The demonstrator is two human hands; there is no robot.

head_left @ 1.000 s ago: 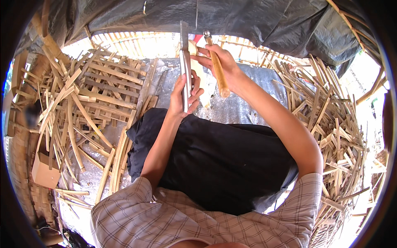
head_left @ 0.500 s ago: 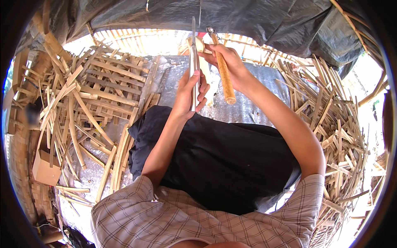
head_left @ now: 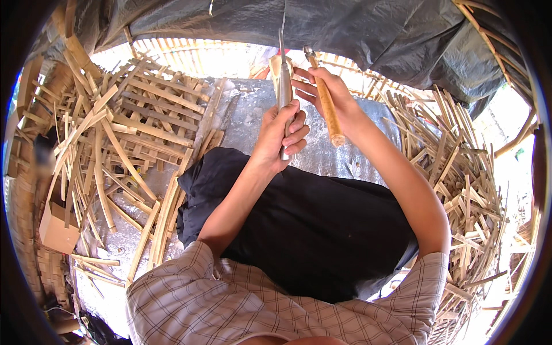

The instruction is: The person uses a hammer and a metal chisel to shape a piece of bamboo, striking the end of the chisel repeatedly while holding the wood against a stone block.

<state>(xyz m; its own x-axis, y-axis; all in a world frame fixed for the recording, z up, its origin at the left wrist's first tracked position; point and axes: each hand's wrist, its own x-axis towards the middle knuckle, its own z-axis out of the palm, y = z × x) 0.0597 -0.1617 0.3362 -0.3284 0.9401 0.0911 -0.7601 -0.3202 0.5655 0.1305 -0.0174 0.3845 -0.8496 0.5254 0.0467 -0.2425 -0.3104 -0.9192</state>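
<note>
My left hand (head_left: 282, 135) is closed around the silvery metal handle of a slim, knife-like tool (head_left: 285, 86). Its narrow end points away from me. To its right, my right hand (head_left: 330, 95) grips a tool with a long, light-brown wooden handle (head_left: 326, 106). This tool's small metal head is at the far end, and its butt points back toward me. Some right-hand fingers reach toward the metal tool; whether they touch it I cannot tell. Just beyond the hands, partly hidden by the metal tool, is a pale wood-coloured piece (head_left: 275, 70).
Black cloth (head_left: 310, 230) covers my lap. A heap of bamboo strips (head_left: 155, 109) lies at left, near a cardboard box (head_left: 57, 230); another pile of strips (head_left: 460, 167) is at right. Grey sheeting (head_left: 241, 115) spreads ahead. Dark plastic (head_left: 345, 26) hangs above.
Both hands have shifted to the right with their tools. The wooden-handled tool has also come slightly nearer, and more of the left-hand fingers now show around the metal handle.
</note>
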